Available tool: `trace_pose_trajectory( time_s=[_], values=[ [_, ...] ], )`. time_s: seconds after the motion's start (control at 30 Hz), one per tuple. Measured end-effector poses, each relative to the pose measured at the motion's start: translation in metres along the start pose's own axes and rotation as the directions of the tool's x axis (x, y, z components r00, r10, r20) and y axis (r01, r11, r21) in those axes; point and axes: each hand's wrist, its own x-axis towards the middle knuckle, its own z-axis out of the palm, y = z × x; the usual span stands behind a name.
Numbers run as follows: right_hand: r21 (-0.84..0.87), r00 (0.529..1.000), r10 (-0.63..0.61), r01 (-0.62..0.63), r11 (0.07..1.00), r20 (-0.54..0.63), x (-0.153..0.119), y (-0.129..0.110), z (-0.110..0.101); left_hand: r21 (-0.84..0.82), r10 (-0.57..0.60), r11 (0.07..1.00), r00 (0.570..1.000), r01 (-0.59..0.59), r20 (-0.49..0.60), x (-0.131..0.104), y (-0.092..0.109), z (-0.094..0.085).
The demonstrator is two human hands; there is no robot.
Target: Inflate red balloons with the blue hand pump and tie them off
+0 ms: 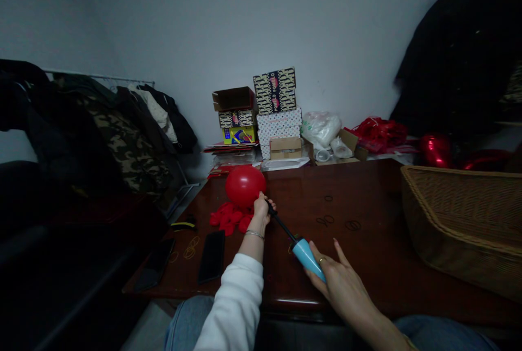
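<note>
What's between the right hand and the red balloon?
Head view: from the right hand, the pump's blue body, its black rod, then the left hand at the red balloon.

The left hand [262,210] is hiding the neck of the red balloon [243,185].
Nearer than the balloon and to its right, the right hand [342,280] is covering the rear end of the blue pump [306,256], while the white sleeve [240,296] is running out at the bottom edge. Well right of the balloon, the wicker basket [444,226] is being cut by the right edge and is masking part of the counter [367,269]. Above the basket's side of the balloon, a dark coat [452,63] is leaving the view, its outline blurring. Behind the balloon, fine print on the yellow box [240,135] is proving too small to read.
</note>
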Motion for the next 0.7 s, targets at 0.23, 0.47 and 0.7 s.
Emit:
trace_pose_trajectory(
  time_s=[0.23, 0.47, 0.7],
  values=[
    [-0.139, 1.0, -0.012, 0.01, 0.99, -0.01, 0.043, -0.011, 0.01, 0.003, -0.038, 0.999, 0.999, 0.038, 0.012, -0.002, -0.02, 0.0],
    [-0.168, 1.0, 0.013, -0.017, 0.986, -0.027, 0.062, -0.014, 0.017, 0.004, -0.059, 0.998, 0.998, 0.059, 0.037, -0.007, -0.029, 0.006],
    [-0.119, 0.999, 0.02, -0.024, 0.993, -0.034, 0.041, -0.009, 0.014, 0.022, -0.068, 0.998, 0.996, 0.067, 0.054, -0.005, -0.031, 0.006]
  ],
)
